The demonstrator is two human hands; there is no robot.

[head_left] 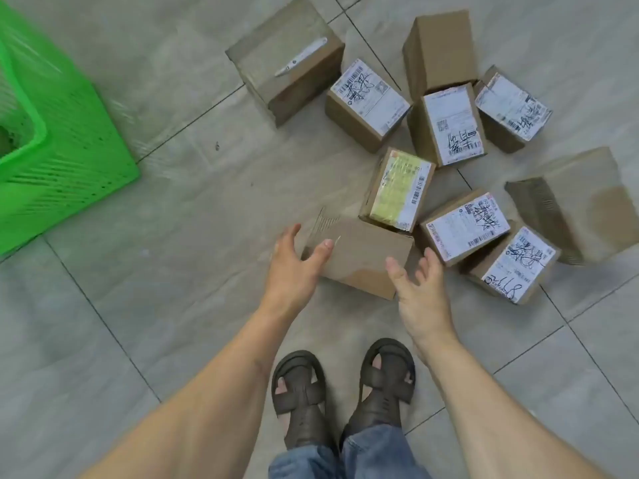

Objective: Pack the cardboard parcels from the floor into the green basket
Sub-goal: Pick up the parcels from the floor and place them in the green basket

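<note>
On the grey tiled floor [179, 216], just ahead of the dark sandals [345, 385], sits a plain brown cardboard parcel [363, 257]. Left hand [294, 267] and right hand [420, 288] flank it, fingers spread, gripping nothing. More labelled parcels [449, 122] lie beyond it; the green slatted plastic basket [65, 160] stands far left.

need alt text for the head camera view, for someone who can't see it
Seen from above, a person's open left hand and right hand reach either side of a plain cardboard parcel on the grey tiled floor. Nine more parcels, most with white shipping labels, are scattered beyond it; a green basket stands at far left.
</note>
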